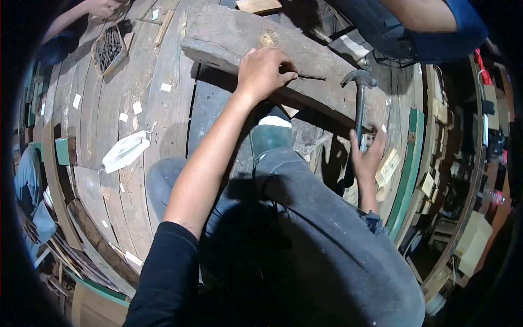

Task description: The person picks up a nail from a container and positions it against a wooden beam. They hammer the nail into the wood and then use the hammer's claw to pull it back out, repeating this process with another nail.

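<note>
My left hand [266,72] rests on a thick wooden beam [218,32], fingers curled. From its thumb and fingertip a thin dark nail [313,77] points to the right, lying close along the beam's top. A claw hammer [360,101] leans with its head by the beam's right part and its handle running down towards me. Beside that handle is my right hand [368,155], fingers apart and not wrapped round it. A green shoe [271,139] on my foot is just below the beam.
A box of nails [110,50] stands at the upper left, near another person's hand [102,7]. A white face mask [126,152] and paper scraps lie on the plank floor [155,114]. Another person's arm [422,13] reaches in at the upper right. A green-edged board [411,169] runs along the right.
</note>
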`<act>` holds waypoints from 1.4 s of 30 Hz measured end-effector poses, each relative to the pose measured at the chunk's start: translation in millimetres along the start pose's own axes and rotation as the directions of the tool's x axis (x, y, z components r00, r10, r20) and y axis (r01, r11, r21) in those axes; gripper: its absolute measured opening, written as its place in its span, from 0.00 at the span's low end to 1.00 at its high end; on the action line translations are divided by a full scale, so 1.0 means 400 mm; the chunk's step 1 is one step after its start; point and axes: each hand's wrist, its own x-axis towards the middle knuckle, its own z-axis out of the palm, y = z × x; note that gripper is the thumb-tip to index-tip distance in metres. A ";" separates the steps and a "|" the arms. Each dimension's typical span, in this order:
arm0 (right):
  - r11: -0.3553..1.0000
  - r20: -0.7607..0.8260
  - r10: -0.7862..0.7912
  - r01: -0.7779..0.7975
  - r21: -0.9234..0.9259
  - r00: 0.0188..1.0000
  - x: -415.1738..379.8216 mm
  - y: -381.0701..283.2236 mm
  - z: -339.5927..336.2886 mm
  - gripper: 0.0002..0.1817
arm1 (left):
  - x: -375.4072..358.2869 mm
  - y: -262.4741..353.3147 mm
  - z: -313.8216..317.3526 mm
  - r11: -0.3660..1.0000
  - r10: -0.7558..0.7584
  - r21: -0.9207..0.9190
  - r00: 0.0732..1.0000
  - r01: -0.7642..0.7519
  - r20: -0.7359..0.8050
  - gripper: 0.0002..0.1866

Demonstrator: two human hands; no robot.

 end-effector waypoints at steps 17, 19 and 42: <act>0.753 0.485 0.322 -0.530 0.389 0.813 -0.169 -0.060 -0.124 0.23 | -0.003 0.001 0.022 0.997 0.020 0.079 0.994 -0.012 -0.104 0.14; 0.767 0.536 0.227 -0.489 0.416 0.813 -0.176 -0.089 -0.132 0.25 | 0.000 0.002 0.020 0.997 0.031 0.069 0.994 -0.024 -0.109 0.14; 0.599 0.415 0.186 -0.438 0.671 0.891 -0.110 -0.147 -0.173 0.26 | -0.007 -0.009 0.036 0.993 0.101 0.084 0.974 -0.085 -0.205 0.11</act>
